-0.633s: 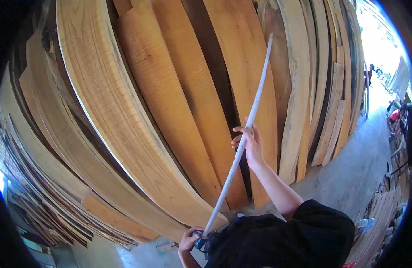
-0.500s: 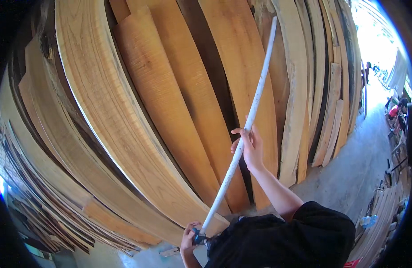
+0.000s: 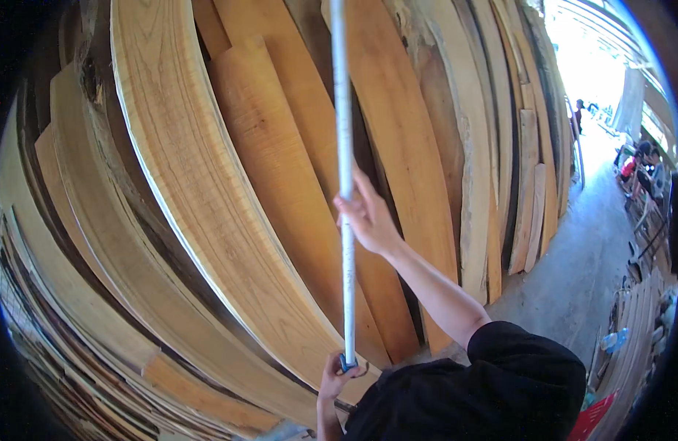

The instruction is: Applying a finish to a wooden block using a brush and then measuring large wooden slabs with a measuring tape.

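A tape measure's long white blade (image 3: 343, 147) rises almost upright in front of me and runs out past the top edge. Low in the view, my left hand (image 3: 332, 378) grips its small blue case (image 3: 347, 361). Farther up, my right hand (image 3: 372, 220) has its thumb and fingers about the blade, partly hidden by it. Behind the blade stand tall wooden boards; a pale, grained one (image 3: 207, 213) is on the left and an orange-brown one (image 3: 280, 154) beside it.
More boards and slabs (image 3: 526, 176) lean in a row to the right, and thin strips (image 3: 67, 367) lie at lower left. A concrete floor (image 3: 567, 250) runs along the right toward a bright opening. People (image 3: 636, 165) are far off, near stacked planks (image 3: 625, 360).
The blade has swung from a slant up to the right to nearly upright. My right hand has moved left with it; my left hand shifted slightly right.
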A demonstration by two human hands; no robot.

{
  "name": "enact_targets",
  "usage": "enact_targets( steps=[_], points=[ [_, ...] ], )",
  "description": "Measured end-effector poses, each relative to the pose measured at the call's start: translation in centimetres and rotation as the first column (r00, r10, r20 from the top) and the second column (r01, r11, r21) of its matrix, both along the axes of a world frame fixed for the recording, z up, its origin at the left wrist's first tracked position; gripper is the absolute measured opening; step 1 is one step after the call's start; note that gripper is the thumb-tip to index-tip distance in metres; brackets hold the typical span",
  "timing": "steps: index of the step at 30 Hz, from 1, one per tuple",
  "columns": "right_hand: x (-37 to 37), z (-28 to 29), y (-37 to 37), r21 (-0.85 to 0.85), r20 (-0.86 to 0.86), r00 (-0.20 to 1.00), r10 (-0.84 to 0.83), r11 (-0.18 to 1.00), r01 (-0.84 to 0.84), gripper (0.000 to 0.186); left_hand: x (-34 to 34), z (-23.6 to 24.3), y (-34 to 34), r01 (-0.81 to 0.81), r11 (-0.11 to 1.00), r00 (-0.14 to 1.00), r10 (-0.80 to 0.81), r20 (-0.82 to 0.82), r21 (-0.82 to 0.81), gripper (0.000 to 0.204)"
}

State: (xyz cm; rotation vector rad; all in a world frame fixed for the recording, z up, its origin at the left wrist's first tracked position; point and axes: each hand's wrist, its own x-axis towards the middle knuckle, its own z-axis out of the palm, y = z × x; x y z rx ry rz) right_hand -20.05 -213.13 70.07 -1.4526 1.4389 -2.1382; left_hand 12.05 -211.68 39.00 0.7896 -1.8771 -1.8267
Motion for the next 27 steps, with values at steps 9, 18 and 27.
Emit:
enact_targets(
  steps=[9,18,27],
  points=[
    [5.2,-5.8,-3.1,0.624,0.082,0.993,0.088,0.772,-0.120,0.070,2.8,-2.0,-1.7,0.410,0.606,0.887,-0.089,-0.454,0.682,0.079],
    [4.0,-11.4,-1.5,0.439,0.232,0.971,0.052,0.886,-0.152,0.029,-2.3,-3.9,-1.1,0.211,0.667,0.973,-0.072,-0.220,0.715,0.069],
    [-4.6,-12.1,-3.2,0.477,0.145,0.989,0.034,0.873,-0.100,0.026,-14.0,-5.6,-0.7,-0.142,0.623,0.965,0.259,-0.031,0.769,0.061]
  ],
)
